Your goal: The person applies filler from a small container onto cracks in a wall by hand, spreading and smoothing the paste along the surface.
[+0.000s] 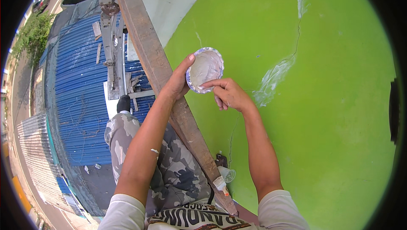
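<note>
Beside the wooden beam (146, 35), the left hand (179, 80) is holding the bowl (222, 65) of pale paste (205, 64) by its side; the right hand (232, 94) is resting its index finger inside, other fingers curling, contents uncertain. Beyond, whitish smears (271, 81) are streaking the green wall (335, 98).

Bowl (222, 64): smooth at the rim on my distant feed; paste (207, 65) inside, creamy and damp-looking. I read the plank (146, 30) as rough, weathered wood; by its lower right edge, a cup (229, 174) of clear, glossy plastic. Wall (339, 103): smooth paint, chalky patches (271, 79). Frame (113, 79): dull metal. Roof (80, 94): ribbed sheeting. Trousers (178, 162): matt cloth.
</note>
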`<control>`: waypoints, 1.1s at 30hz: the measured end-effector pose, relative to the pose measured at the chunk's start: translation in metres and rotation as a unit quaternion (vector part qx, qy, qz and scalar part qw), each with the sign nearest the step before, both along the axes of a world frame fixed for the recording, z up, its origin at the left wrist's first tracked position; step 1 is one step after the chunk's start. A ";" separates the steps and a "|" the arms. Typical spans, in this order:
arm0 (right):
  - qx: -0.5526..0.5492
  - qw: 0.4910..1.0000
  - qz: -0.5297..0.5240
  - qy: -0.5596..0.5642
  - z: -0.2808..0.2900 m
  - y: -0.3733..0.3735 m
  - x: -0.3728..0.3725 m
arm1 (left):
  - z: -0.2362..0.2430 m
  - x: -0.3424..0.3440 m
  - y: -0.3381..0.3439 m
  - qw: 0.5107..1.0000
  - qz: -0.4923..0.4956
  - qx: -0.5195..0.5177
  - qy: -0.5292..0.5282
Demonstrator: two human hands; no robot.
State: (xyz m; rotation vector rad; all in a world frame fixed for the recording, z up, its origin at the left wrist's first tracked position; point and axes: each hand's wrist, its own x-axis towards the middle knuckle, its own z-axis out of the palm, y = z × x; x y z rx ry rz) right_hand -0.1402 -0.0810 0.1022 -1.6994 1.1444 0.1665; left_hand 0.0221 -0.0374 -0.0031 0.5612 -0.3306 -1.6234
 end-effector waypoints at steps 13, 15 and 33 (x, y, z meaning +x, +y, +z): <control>-0.579 0.808 0.076 0.071 0.172 -0.059 -0.024 | -0.007 0.002 0.003 1.000 0.014 0.016 0.009; -0.675 0.698 0.158 0.180 0.211 -0.076 -0.012 | -0.006 0.002 0.001 1.000 0.011 0.010 0.017; -0.621 0.460 0.446 0.451 0.252 -0.091 0.006 | -0.010 0.004 0.000 0.999 -0.001 0.011 0.039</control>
